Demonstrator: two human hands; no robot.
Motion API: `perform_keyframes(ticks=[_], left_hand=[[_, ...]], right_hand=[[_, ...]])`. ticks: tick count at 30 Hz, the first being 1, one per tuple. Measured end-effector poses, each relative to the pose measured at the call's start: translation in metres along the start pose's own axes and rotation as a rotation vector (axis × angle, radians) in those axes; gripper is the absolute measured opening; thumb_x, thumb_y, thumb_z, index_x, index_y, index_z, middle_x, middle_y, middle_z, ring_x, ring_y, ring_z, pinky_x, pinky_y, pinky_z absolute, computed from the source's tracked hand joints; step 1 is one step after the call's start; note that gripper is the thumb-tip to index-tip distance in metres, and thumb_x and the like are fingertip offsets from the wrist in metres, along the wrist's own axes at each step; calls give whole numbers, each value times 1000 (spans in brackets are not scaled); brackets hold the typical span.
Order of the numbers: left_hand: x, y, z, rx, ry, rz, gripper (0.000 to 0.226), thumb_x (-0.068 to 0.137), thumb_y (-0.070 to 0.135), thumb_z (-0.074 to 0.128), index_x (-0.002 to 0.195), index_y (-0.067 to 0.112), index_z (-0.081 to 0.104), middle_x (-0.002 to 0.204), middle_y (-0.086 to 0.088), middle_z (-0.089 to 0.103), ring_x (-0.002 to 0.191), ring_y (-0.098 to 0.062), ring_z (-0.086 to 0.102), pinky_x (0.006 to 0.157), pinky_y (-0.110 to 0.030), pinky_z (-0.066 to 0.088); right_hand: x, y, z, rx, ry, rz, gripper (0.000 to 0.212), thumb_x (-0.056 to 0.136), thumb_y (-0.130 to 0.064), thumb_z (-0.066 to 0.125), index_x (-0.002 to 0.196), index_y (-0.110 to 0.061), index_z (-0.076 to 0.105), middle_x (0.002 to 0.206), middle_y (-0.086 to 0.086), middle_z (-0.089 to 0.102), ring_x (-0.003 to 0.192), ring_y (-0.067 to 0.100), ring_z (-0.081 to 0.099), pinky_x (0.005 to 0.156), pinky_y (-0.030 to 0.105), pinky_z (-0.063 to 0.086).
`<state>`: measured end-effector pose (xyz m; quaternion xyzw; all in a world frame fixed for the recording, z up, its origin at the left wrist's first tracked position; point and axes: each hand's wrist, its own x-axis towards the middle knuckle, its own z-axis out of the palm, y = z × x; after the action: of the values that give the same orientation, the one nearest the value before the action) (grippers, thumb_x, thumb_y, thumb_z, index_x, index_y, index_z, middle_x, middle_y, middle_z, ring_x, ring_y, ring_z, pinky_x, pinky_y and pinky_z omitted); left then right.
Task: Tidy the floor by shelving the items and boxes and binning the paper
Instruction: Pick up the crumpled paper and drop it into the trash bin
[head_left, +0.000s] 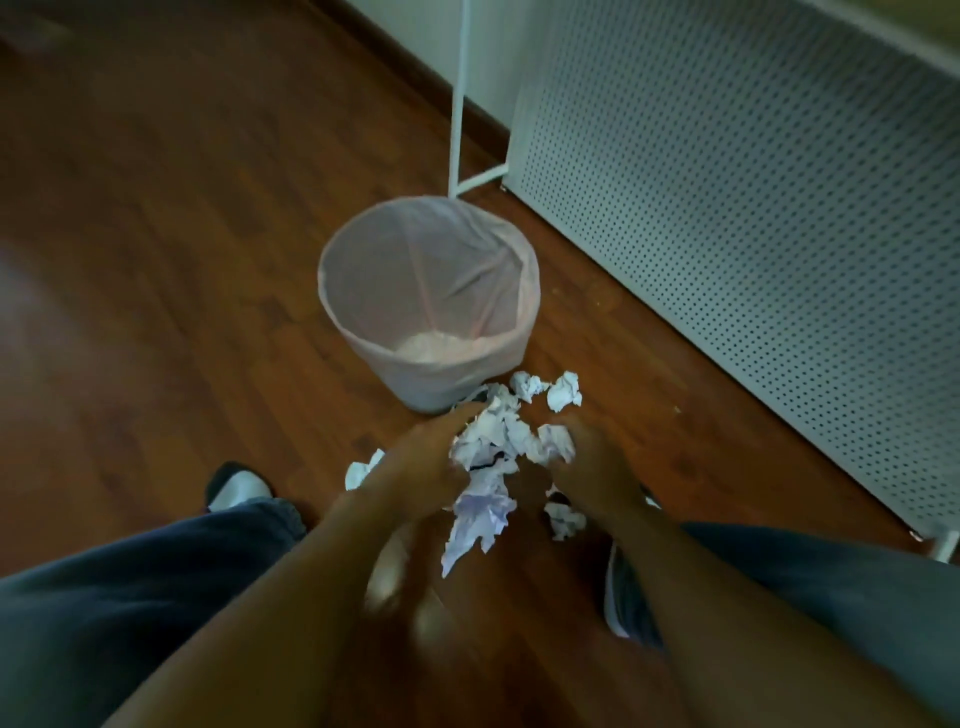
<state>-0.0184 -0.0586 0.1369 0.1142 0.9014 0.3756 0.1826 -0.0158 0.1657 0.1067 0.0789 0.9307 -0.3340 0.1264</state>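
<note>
A bunch of crumpled white paper is pressed between my left hand and my right hand, just above the wooden floor. Both hands close on it from either side. Two loose paper balls lie on the floor beyond the bunch. Another scrap shows left of my left hand, and one lies below my right wrist. A round bin with a pale pink liner stands directly ahead of my hands, open at the top, with something pale at its bottom.
A white perforated panel runs along the right side. A thin white frame leg stands behind the bin. My knees in dark trousers and my shoes flank the paper. Wooden floor stretches to the left.
</note>
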Motion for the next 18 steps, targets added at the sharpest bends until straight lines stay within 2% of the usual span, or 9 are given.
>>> perform_keyframes(ticks=[2, 4, 6, 9, 11, 14, 16, 18], left_hand=[[8, 10, -39, 16, 50, 63, 71, 79, 6, 65, 143, 28, 43, 109, 12, 59, 88, -5, 56, 75, -5, 39], [18, 20, -74, 34, 98, 72, 73, 79, 7, 67, 144, 27, 40, 109, 8, 58, 76, -8, 58, 66, -8, 42], [28, 24, -100, 31, 135, 37, 73, 81, 7, 69, 145, 24, 38, 112, 3, 56, 78, -14, 58, 66, -20, 44], [46, 20, -128, 34, 216, -29, 69, 80, 5, 70, 143, 20, 44, 109, 0, 62, 90, -19, 62, 77, -26, 46], [55, 13, -133, -2, 252, -85, 60, 80, 3, 68, 137, 15, 50, 103, -7, 70, 96, -25, 66, 79, -29, 48], [67, 8, -128, -118, 317, -172, 49, 84, 1, 64, 131, 8, 52, 97, -8, 68, 93, -28, 66, 76, -31, 49], [73, 5, -123, -166, 359, -217, 42, 86, 0, 62, 128, 3, 53, 99, -10, 67, 90, -27, 63, 77, -35, 52], [80, 0, -120, -159, 390, -236, 41, 88, 1, 61, 128, 1, 52, 105, -13, 66, 87, -22, 59, 77, -32, 50]], right_hand=[[6, -22, -20, 20, 38, -46, 40, 85, -14, 68, 124, -20, 59, 117, 2, 67, 107, 22, 64, 95, 37, 53], [13, -47, -38, 21, 59, -69, 47, 82, -14, 71, 125, -22, 54, 110, -3, 64, 98, 18, 64, 84, 38, 56], [22, -66, -51, 65, 93, -115, 45, 80, -8, 74, 120, -18, 55, 101, -4, 64, 88, 15, 64, 73, 29, 55], [36, -92, -61, 109, 149, -190, 35, 79, -5, 74, 110, -15, 62, 93, -3, 68, 76, 10, 62, 58, 9, 44], [45, -107, -59, 193, 181, -180, 37, 81, -5, 72, 114, -17, 63, 101, -2, 69, 85, 12, 63, 61, 8, 42], [59, -122, -48, 303, 230, -162, 42, 80, -3, 70, 118, -19, 64, 110, 3, 69, 97, 19, 65, 75, 25, 49], [66, -126, -43, 314, 244, -146, 43, 79, -3, 70, 120, -17, 64, 112, 5, 69, 100, 22, 65, 80, 29, 52], [74, -129, -42, 315, 256, -120, 44, 79, -3, 69, 121, -17, 64, 113, 6, 69, 101, 23, 65, 84, 33, 54]])
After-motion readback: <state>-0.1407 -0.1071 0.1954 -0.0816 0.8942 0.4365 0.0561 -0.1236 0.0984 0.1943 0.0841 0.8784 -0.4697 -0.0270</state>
